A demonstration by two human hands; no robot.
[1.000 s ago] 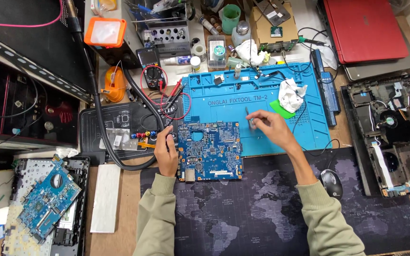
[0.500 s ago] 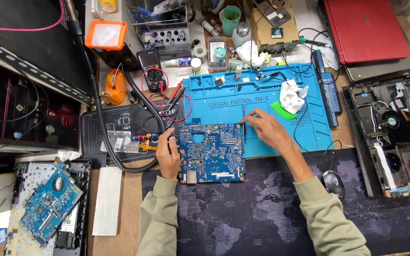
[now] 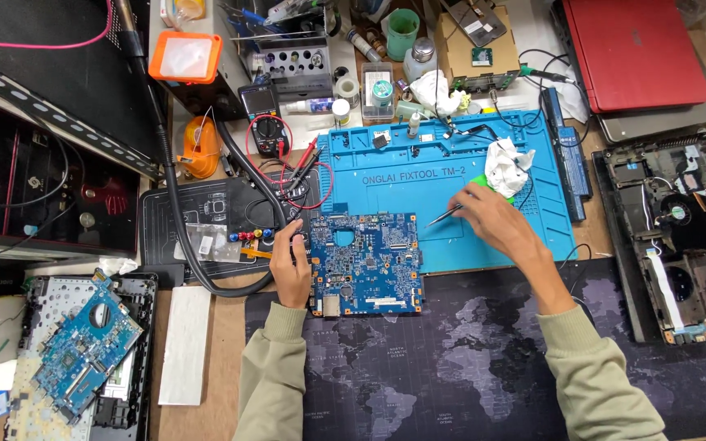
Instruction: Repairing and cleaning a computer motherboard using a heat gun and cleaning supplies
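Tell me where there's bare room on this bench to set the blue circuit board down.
Free: the dark map-print mat between the sleeves, below the circuit board; also the blue work mat above the board. The left hand holds the board's edge; the right hand holds tweezers. Crowded: the bench's top edge and the opened laptop.

Our left hand (image 3: 292, 265) covers the left edge of the blue circuit board (image 3: 367, 263). The thin tool (image 3: 444, 216) in our right hand (image 3: 496, 222) is too small to identify. The opened laptop (image 3: 680, 237) runs off the tabletop's right edge of view.
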